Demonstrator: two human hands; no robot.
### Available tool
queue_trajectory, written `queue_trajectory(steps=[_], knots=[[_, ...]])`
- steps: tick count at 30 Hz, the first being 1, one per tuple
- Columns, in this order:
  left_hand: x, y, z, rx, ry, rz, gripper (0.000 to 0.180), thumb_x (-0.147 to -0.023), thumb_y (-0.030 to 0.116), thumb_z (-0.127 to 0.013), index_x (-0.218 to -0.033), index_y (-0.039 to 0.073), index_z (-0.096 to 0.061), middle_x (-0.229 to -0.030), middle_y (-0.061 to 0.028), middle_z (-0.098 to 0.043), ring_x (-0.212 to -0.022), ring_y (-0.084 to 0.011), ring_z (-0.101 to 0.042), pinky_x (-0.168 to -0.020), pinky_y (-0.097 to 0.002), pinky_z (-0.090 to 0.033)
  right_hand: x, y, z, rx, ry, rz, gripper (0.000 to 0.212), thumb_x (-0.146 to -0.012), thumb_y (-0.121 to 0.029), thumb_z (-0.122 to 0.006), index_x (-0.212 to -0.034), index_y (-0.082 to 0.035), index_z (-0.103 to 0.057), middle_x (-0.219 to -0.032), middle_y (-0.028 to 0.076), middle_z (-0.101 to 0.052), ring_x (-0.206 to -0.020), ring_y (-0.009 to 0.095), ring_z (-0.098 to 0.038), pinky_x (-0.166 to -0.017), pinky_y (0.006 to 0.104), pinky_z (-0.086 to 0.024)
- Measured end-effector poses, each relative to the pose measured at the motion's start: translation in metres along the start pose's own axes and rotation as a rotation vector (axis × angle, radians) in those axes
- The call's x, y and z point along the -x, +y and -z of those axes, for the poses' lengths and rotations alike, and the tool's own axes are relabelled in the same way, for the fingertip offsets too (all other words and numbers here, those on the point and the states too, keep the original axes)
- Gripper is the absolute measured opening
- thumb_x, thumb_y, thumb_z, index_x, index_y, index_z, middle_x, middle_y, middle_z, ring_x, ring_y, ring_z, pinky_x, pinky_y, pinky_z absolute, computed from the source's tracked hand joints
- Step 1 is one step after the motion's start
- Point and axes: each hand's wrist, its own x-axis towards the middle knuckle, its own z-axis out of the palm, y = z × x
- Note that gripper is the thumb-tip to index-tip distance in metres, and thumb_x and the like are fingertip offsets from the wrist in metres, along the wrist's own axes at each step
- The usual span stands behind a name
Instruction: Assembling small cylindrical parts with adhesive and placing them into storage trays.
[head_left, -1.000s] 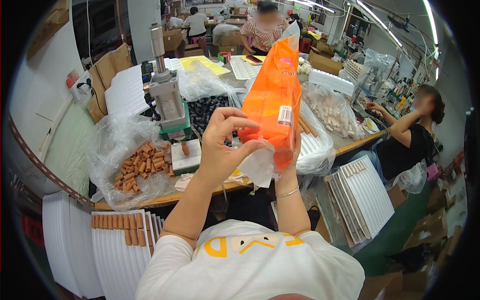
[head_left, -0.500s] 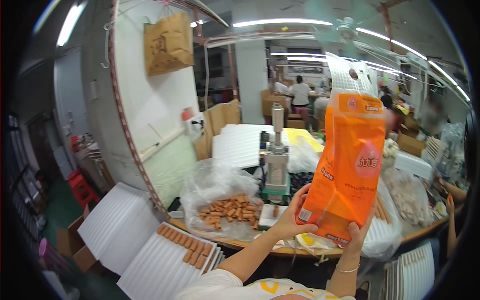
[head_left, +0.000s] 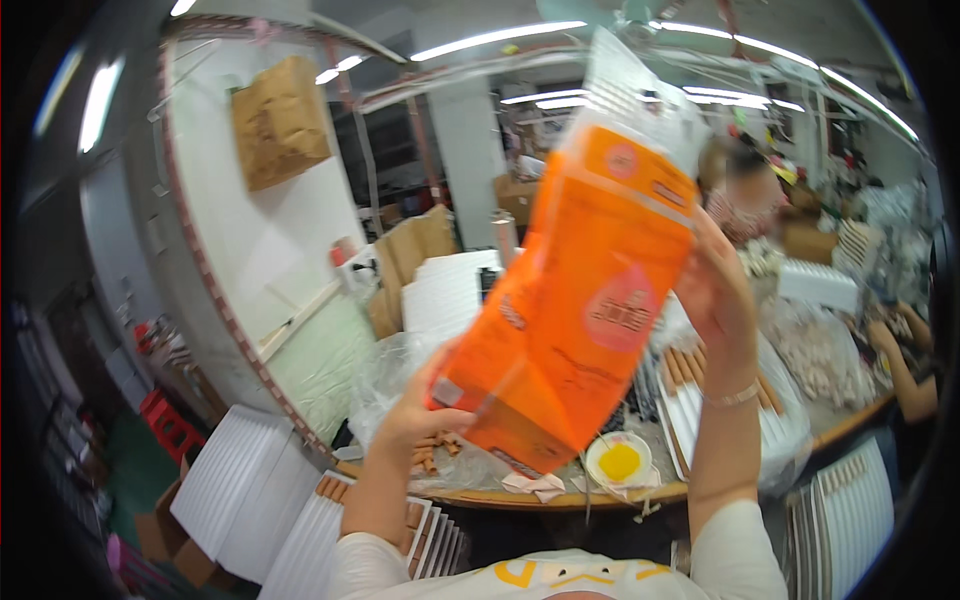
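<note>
Orange package (head_left: 575,290) leans further: long axis diagonal, pale end (head_left: 650,110) up-right; hands (head_left: 722,285) gripping it.

The package (head_left: 570,310) is bright orange, with a pink drop-shaped emblem (head_left: 640,290), dark lettering and a paler stripe across its upper part; its top end (head_left: 625,85) is whitish with rows of small marks. Yellow fills the middle of a white dish (head_left: 607,472). The small tubes (head_left: 425,460) are terracotta brown, the ridged trays (head_left: 235,490) white in parallel stripes. The shirt (head_left: 740,550) is white with yellow print, the hanging bag (head_left: 282,125) tan, the stool (head_left: 170,425) red, and the table (head_left: 545,500) edge yellowish brown.
</note>
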Motion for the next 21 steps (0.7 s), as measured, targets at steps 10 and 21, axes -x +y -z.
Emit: queue_trajectory(steps=[10, 21], knots=[[0.002, -0.024, 0.042, -0.077, 0.39, -0.116, 0.095, -0.046, -0.007, -0.054, -0.139, -0.006, -0.036, -0.122, -0.0146, -0.058, -0.102, -0.0255, -0.061, -0.065, -0.0304, -0.054, -0.032, 0.004, 0.039, 0.405, 0.252, 0.381, 0.016, -0.086, -0.015, -0.073, -0.094, -0.003, -0.067, -0.083, -0.002, -0.064, -0.077, 0.004, -0.056, -0.068, 0.0209, -0.043], [-0.033, 0.013, 0.008, -0.18, 0.097, -0.134, 0.105, -0.056, 0.021, -0.081, -0.143, -0.002, -0.027, -0.139, -0.0108, -0.043, -0.132, -0.0238, -0.042, -0.11, -0.0355, -0.031, -0.007, -0.034, 0.07, 0.56, 0.488, 0.354, 0.04, -0.093, -0.026, -0.064, -0.127, -0.005, -0.054, -0.125, 0.003, -0.059, -0.112, 0.013, -0.054, -0.094, 0.0339, -0.039]])
